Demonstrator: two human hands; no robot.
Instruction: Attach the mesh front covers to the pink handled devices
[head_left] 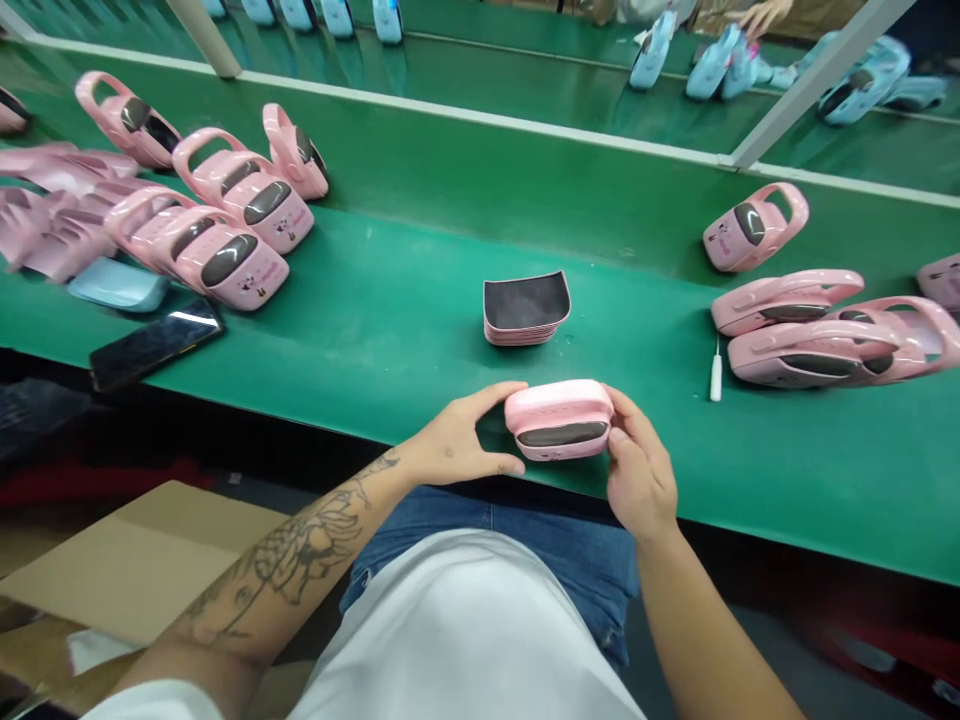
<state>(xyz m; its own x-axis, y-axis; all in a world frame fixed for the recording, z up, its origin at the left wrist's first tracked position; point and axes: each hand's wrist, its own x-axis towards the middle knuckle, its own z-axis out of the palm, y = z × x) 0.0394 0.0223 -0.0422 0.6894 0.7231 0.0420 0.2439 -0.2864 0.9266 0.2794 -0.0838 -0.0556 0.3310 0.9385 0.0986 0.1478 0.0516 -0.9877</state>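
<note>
A pink handled plastic device [559, 412] with a dark glossy window is near the table's front edge, its handle side up. My right hand [641, 465] grips its right end, thumb and fingers closed on it. On the other side my left hand [469, 435] is spread in a C shape, with its fingertips at the device's left edge; whether they touch it I cannot tell. Just beyond stands a small stack of curved pink pieces [519, 335], the top one with a dark face [526, 300].
More pink devices stand at left [244, 270] and right [806, 350]. A white-handled screwdriver [715, 378] lies at right. Left are a phone [157, 345], a light-blue part [120, 284] and pink shells [56, 225]. Behind the rail [480, 112], another person's hand [763, 17] is near blue devices.
</note>
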